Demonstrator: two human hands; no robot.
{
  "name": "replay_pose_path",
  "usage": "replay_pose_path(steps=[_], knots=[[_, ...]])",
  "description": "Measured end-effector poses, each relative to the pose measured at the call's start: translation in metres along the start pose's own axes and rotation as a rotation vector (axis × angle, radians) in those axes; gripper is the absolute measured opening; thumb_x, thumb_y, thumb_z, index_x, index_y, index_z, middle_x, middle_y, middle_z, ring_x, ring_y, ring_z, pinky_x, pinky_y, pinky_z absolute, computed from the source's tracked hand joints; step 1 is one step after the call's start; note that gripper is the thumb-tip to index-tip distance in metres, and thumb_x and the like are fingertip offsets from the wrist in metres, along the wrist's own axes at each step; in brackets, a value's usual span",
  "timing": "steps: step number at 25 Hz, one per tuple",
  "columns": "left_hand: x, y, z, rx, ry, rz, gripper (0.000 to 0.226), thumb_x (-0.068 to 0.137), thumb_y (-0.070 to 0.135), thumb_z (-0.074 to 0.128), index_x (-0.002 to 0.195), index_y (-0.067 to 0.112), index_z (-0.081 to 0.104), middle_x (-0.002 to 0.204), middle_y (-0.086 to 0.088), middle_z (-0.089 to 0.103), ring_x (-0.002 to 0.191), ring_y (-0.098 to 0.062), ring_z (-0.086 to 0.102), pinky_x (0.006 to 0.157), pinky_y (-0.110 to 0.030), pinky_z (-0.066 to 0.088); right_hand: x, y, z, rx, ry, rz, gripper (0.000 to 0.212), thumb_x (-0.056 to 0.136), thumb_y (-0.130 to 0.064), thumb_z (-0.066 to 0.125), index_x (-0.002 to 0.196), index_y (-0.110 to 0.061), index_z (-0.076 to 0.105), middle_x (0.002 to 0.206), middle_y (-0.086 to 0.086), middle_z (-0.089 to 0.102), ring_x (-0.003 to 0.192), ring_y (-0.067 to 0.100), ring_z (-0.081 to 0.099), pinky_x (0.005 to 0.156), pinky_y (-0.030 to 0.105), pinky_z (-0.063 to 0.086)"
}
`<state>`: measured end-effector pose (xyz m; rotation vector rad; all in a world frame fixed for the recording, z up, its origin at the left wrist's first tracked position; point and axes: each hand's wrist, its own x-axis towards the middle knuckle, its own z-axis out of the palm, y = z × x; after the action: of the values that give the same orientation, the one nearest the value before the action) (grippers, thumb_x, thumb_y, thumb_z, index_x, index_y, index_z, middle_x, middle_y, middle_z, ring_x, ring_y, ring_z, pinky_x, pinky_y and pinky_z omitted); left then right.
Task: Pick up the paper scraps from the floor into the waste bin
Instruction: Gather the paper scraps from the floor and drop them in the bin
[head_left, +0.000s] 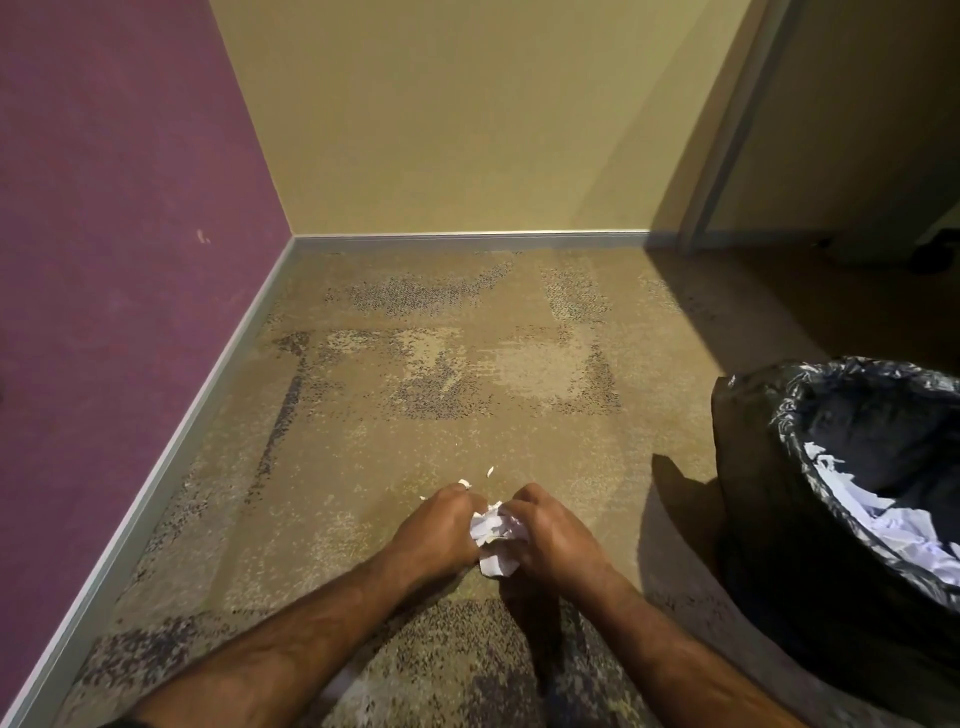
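My left hand (441, 525) and my right hand (545, 535) are cupped together low over the carpet, pressing a bunch of white paper scraps (491, 538) between them. Two small loose scraps lie just beyond my fingers: one (464, 484) at my left fingertips, another (489, 472) slightly farther out. The waste bin (769, 519), lined with a black plastic bag, stands to my right and holds a pile of white paper (893, 530) inside.
A purple wall (114, 260) runs along the left and a yellow wall (457, 130) closes the far side, both with a grey skirting board. A dark doorway frame (727, 130) stands at the far right. Patterned beige carpet (415, 389) covers the floor.
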<state>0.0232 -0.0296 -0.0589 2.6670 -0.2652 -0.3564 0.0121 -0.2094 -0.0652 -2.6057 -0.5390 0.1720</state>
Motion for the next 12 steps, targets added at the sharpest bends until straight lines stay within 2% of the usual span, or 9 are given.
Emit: replay_pose_path(steps=[3,5,7,9,10,12], knots=[[0.002,0.006,-0.010,-0.004,0.039,0.000,0.022,0.083,0.037,0.076,0.100,0.023,0.075,0.103,0.003,0.069,0.087,-0.017,0.067,0.073,-0.034,0.058,0.001,-0.007,-0.010,-0.004,0.068,0.002,0.028,0.084,-0.018,0.074,0.113,-0.017,0.071,0.107,0.000,0.062,0.087,0.019,0.062,0.071,0.031,0.052],[0.003,0.013,-0.018,-0.002,0.050,-0.017,0.024,0.085,0.020,0.075,0.108,0.021,0.076,0.104,0.003,0.071,0.088,-0.018,0.070,0.066,-0.026,0.054,0.001,-0.011,-0.021,-0.007,0.097,-0.008,0.025,0.086,-0.022,0.075,0.110,-0.017,0.072,0.102,0.000,0.063,0.083,0.018,0.061,0.066,0.028,0.048],[0.007,0.021,-0.028,-0.001,0.052,-0.022,0.013,0.086,0.015,0.073,0.097,0.022,0.077,0.084,0.006,0.072,0.071,-0.012,0.067,0.050,-0.018,0.042,-0.001,-0.014,-0.034,-0.009,0.145,-0.029,0.021,0.086,-0.023,0.075,0.107,-0.016,0.072,0.097,0.000,0.064,0.079,0.016,0.060,0.063,0.025,0.045],[0.009,0.035,-0.044,0.000,0.075,-0.026,0.013,0.087,0.014,0.073,0.081,0.026,0.072,0.067,0.010,0.065,0.059,-0.006,0.061,0.044,-0.018,0.036,-0.003,-0.018,-0.052,-0.026,0.199,-0.049,0.015,0.089,-0.017,0.071,0.104,-0.016,0.073,0.096,0.000,0.065,0.077,0.016,0.061,0.063,0.027,0.049],[0.010,0.044,-0.055,0.002,0.094,-0.023,0.018,0.086,0.013,0.072,0.076,0.027,0.070,0.064,0.010,0.063,0.057,-0.005,0.060,0.044,-0.019,0.037,-0.002,-0.021,-0.065,-0.038,0.228,-0.056,0.013,0.091,-0.016,0.069,0.103,-0.016,0.073,0.095,0.001,0.065,0.077,0.017,0.061,0.064,0.030,0.051],[0.013,0.065,-0.079,-0.004,0.131,0.004,0.017,0.085,0.010,0.071,0.079,0.026,0.072,0.066,0.008,0.065,0.059,-0.008,0.062,0.047,-0.023,0.045,0.000,-0.025,-0.094,-0.076,0.286,-0.068,0.012,0.093,-0.015,0.064,0.101,-0.014,0.073,0.094,0.003,0.064,0.078,0.020,0.060,0.066,0.035,0.051]])
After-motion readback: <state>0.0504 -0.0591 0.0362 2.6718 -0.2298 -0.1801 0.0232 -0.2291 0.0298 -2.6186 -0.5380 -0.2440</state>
